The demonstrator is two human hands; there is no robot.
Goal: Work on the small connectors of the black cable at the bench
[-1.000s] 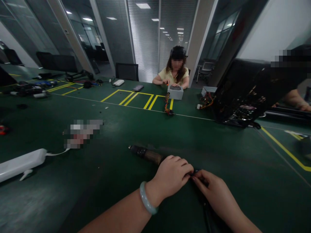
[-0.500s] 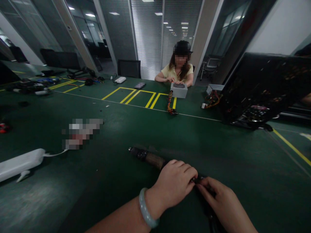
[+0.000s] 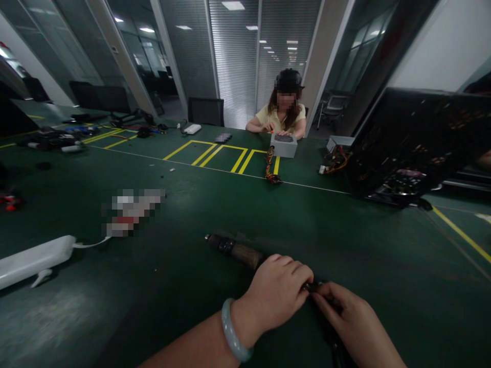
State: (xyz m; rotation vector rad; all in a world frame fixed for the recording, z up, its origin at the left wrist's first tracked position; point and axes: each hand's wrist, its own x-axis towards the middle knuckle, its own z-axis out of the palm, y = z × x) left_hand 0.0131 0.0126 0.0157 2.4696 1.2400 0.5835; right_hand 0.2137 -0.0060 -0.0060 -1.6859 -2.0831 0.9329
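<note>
Left hand [image 3: 282, 286]: lying palm-down, knuckles up, curling in a grip.
Left forearm [image 3: 195, 340]: slanting rightward from the bottom edge.
Right hand [image 3: 351, 309]: pinching just beside the left hand.
Right forearm [image 3: 385, 352]: slanting up leftward.

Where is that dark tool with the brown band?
In the head view, the dark tool is just below centre, over the green table, tip pointing left, its body running under the left hand.

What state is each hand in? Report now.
Left hand: closed over the dark tool.
Right hand: fingers pinched close beside the left; anything held is unclear.
</note>
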